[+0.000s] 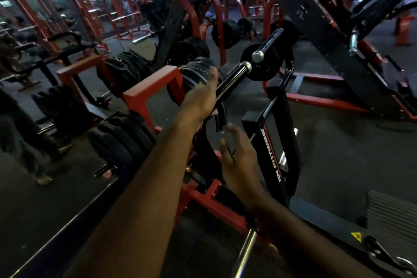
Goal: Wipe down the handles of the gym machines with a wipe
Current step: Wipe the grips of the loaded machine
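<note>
A glossy black handle bar (234, 79) with a chrome collar slants up to the right at the centre. Behind it a second black grip (269, 44) ends in a chrome cap. My left hand (199, 97) reaches forward with its back to me and lies against the left side of the black bar; the one digit I can see is straight. My right hand (237, 160) hovers lower, beside a black machine frame (277, 142), with fingers loosely spread and nothing in it. I see no wipe in either hand.
Stacks of black weight plates (126, 142) sit on red racks at the left. A person's legs (24, 133) stand at the far left. A chrome bar (246, 253) lies near the bottom. A black angled platform (316, 29) rises at the right, and red frames fill the background.
</note>
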`<action>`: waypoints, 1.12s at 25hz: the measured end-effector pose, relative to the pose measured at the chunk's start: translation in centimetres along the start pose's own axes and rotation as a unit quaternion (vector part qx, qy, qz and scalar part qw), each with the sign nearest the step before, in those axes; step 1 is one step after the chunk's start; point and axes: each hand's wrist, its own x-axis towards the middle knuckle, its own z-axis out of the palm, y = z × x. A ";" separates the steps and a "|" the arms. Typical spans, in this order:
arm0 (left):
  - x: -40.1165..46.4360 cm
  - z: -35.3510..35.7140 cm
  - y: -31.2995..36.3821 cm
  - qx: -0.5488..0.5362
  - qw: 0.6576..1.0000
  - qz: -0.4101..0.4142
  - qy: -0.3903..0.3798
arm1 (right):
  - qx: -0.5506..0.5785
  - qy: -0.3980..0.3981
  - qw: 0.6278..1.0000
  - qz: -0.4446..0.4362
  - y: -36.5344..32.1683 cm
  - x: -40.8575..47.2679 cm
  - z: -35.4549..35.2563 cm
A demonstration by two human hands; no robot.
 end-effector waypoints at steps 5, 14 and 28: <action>-4.0 0.0 -4.7 -0.318 0.946 -0.008 0.057 | -0.146 -0.063 0.965 -0.210 -3.3 8.5 1.9; -3.5 4.4 -6.4 -0.321 0.911 -0.086 0.244 | -0.390 -0.273 0.848 -0.232 -3.7 18.2 0.0; -1.8 5.6 -9.7 -0.276 0.914 -0.152 0.257 | -0.365 -0.117 0.897 -0.222 1.2 22.7 -4.7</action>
